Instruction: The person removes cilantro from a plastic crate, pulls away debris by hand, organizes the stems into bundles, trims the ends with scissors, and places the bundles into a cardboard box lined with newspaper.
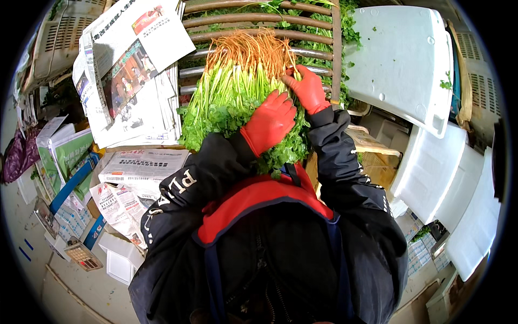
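Observation:
A broad layer of coriander [229, 89] lies on a rack of brown slats, orange-brown roots at the far end and green leaves toward me. My left hand [271, 122], in a red glove, rests flat on the stems and leaves with its fingers stretched out. Just beyond it, my right hand [308, 89], also gloved in red, is at the right edge of the bunch. Its thumb and bent fingers close on stems just below the roots; the fingertips are partly hidden.
Newspaper sheets [127, 70] are stacked left of the coriander, with more newspaper [143, 170] nearer me. The slatted rack [237, 18] has loose greens under it. To the right stands a pale plastic foam-like lid [399, 59], with white boxes [434, 173] below. A calculator [83, 255] sits lower left.

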`<move>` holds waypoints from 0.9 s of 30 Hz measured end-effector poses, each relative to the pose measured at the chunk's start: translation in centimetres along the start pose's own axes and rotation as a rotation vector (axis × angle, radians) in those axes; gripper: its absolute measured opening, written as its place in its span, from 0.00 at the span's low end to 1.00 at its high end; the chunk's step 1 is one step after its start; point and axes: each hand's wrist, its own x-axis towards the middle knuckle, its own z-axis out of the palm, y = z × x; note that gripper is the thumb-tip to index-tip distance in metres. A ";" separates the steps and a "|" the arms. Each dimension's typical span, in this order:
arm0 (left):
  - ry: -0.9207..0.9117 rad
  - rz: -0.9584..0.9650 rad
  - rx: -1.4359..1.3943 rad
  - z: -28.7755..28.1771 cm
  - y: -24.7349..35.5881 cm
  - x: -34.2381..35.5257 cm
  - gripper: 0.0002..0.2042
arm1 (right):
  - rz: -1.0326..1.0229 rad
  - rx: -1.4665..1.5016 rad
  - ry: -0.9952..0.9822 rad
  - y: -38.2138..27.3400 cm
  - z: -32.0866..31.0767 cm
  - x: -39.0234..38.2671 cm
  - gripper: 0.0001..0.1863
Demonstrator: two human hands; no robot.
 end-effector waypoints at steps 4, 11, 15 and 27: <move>0.044 0.017 -0.054 -0.6 -0.1 0.0 0.17 | 0.382 0.522 0.016 -0.2 0.2 -0.3 0.19; 0.040 0.039 -0.032 -0.2 0.2 -0.2 0.16 | -0.144 -0.114 0.209 1.3 1.7 1.3 0.20; 0.025 0.047 0.015 -0.7 0.0 -0.3 0.17 | 0.437 0.639 -0.086 0.1 0.4 1.4 0.17; 0.031 -0.063 0.018 -1.2 0.6 0.0 0.22 | 0.305 0.441 0.131 -0.3 -2.2 -1.5 0.10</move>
